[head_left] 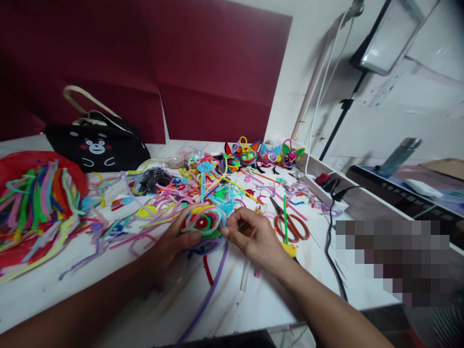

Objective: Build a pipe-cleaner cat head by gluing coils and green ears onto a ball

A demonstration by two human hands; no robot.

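Observation:
My left hand (177, 239) is wrapped round a rounded pipe-cleaner figure (205, 224), its thumb across the front. Coiled rings of red, blue, orange, green and yellow form an eye shape on it, with purple below. At the figure's right edge my right hand (250, 234) pinches a pipe cleaner between thumb and forefinger; the pinched tip is mostly hidden. A long purple pipe cleaner (213, 285) hangs from the figure toward the table's front edge. Orange-handled scissors (292, 224) lie open just beyond my right hand, beside a yellow-handled tool (290, 250) partly hidden by my wrist.
Loose pipe cleaners (174, 193) litter the white table (145, 309). Several colourful animal-like figures (248, 153) stand at the back. At left are a red bag of pipe cleaners (81, 171) and a black bag (96, 145). A black cable (329, 241) runs down the right side.

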